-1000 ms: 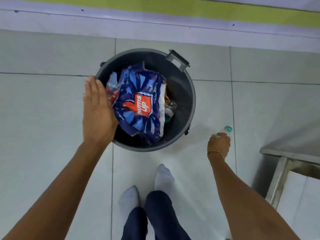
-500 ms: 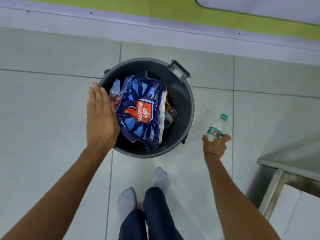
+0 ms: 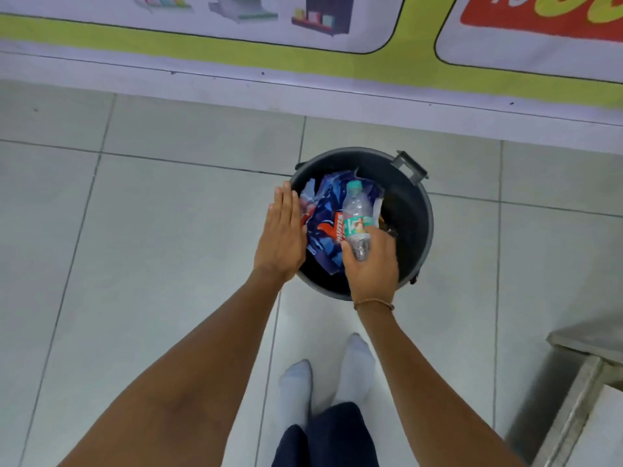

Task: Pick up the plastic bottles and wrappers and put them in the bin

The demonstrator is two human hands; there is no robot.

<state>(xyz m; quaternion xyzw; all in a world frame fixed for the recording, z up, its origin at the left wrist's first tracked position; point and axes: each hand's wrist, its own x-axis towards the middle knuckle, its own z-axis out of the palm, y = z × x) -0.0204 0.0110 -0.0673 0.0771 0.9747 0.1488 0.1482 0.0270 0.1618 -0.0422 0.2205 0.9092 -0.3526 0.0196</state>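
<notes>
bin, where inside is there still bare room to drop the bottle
Free: the bin's right side, dark and open between the blue wrapper and the right wall. Crowded: the left half, filled by the wrapper, with the left hand at the rim. The right hand holds the bottle above it.

The base of the bottle (image 3: pixel 356 217) is covered by the right hand (image 3: pixel 371 264). The left rim of the bin (image 3: pixel 418 224) is hidden under the left hand (image 3: pixel 281 237). The wrapper (image 3: pixel 325 227) is partly masked by the bottle. The poster (image 3: pixel 505 32) is cut off by the top edge, its lettering unreadable.
</notes>
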